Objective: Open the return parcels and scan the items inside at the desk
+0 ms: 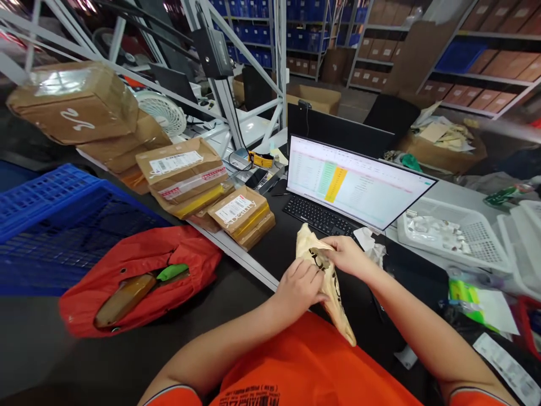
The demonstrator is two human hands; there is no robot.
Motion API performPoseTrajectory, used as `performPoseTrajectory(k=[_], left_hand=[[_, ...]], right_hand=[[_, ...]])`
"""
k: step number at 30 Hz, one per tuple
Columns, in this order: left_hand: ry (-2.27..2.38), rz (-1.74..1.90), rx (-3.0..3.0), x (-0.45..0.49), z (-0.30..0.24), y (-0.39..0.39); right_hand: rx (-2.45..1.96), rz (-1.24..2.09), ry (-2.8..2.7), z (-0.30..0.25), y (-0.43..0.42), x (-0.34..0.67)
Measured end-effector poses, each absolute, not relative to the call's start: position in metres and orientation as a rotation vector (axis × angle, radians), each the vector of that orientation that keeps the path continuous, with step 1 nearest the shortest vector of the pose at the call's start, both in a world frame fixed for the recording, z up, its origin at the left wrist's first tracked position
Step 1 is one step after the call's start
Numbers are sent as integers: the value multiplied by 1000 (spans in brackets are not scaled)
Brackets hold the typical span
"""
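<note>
Between my two hands is a crumpled cream mailer bag [306,242] with black printing on it, held over the dark desk just in front of my body. My left hand [299,286] has its fingers curled round the near side of the bag. On the far side, my right hand [347,256] pinches the bag's edge, its fingertips partly hidden by the folds. A narrow end of the bag hangs down toward my orange shirt. Whatever the bag contains does not show. Just beyond it lies a black keyboard [315,217] below a lit monitor [355,180].
Taped cardboard parcels [240,211] are stacked left of the keyboard. A red sack [169,293] with packages inside lies at left beside a blue crate [76,225]. White plastic baskets [486,248] stand at right, near crumpled white paper [372,245]. A metal frame post [279,56] rises behind.
</note>
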State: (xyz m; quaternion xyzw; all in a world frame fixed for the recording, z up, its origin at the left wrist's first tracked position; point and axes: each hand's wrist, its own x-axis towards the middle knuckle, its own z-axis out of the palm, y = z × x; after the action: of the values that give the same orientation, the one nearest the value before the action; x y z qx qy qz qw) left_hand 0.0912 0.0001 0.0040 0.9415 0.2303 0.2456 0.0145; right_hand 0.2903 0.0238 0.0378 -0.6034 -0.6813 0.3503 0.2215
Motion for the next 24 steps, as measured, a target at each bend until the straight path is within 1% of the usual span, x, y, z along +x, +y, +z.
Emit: performPoseTrajectory(k=[4,6,10,12,15,17,21,24], left_hand=[[706,727,2899,94,-9,1],[715,704,2847,92,-14,4],[532,728,2791,82,-18,14],[475,777,2747,74,-18,17],[408,833,2688,61,-25,19],[263,846,2697,56,-37,24],[446,1038,2667,61,-53,37],[394,1106,2704,67,-44,38]], right_hand=[[-1570,910,-1699,19,11,292],[-1500,794,-1736,14,2,294],[-1187,329,-2096,20,-14,296],[-1071,210,-2325,27,-21,296],[-1140,166,-2601,28,-26,291],[-1233,88,-2697,20,-23,287],[-1349,-49,-2712,-1,-3,286],[-1404,-2,-2682,-10,7,287]])
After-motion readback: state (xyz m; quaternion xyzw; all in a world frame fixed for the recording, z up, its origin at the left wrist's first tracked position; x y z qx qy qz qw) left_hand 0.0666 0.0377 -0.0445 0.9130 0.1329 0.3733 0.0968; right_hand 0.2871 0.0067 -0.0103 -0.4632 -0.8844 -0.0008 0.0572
